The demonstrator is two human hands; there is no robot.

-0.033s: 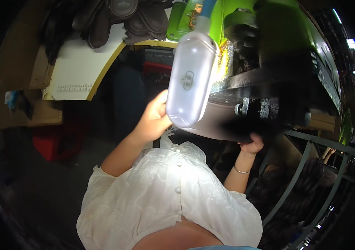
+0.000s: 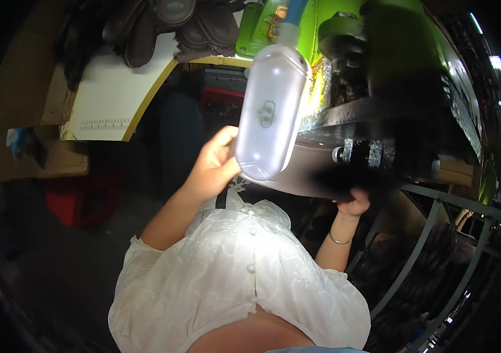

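Note:
My left hand reaches up to the lower left side of a long white lamp head. Its fingers and thumb are curled, their tips partly behind the lamp, so what they grip is hidden. My right hand, with a thin bracelet at the wrist, is closed at the dark, shadowed right part of a smooth brown-grey curved surface. Whether that surface is a held piece or part of the green machine I cannot tell. The lamp covers the spot between my hands.
Several dark padded, sole-shaped pieces lie on a white board with yellow edging at upper left. A lit blue-necked lamp hangs in front. A red object stands low at left. A grey-green metal frame is at right.
My left hand has shifted very slightly, the gap between fingers and thumb showing more. My right hand has moved a touch to the left. Little else differs.

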